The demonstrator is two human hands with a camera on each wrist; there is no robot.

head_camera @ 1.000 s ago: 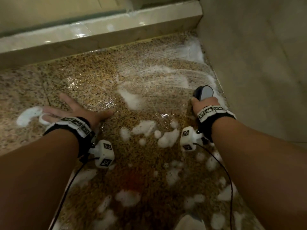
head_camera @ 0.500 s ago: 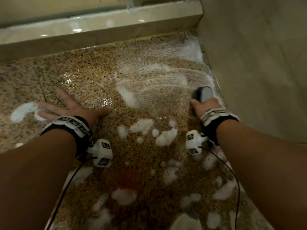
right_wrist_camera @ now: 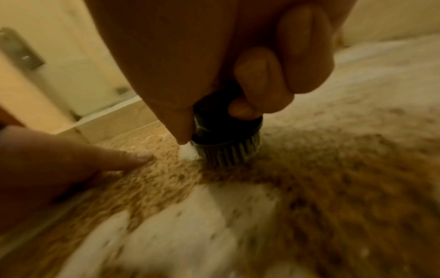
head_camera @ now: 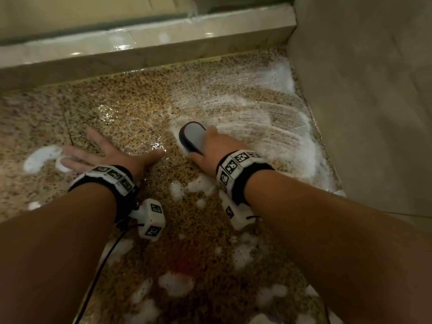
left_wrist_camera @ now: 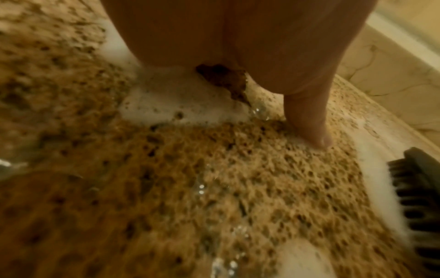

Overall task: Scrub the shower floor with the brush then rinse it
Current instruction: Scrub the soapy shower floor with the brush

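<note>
Bracing on the wet shower floor (head_camera: 131, 108), the left hand (head_camera: 109, 155) lay flat with fingers spread wide, its outer fingertips touching a foam blob (head_camera: 41, 157). Just right of its thumb, the right hand (head_camera: 217, 150) had fingers and thumb curled round the brush (head_camera: 192, 136), bristles down on the stone near the middle of the floor. Right of that, 1 big fan of soapy streaks (head_camera: 261, 118) ran to the wall (head_camera: 362, 101). Honestly the risk here looked like slipping: soap under that flat palm could let it skate if weight shifted. Unscrubbed foam clumps (head_camera: 176, 282) nearer the camera could get missed too.
</note>
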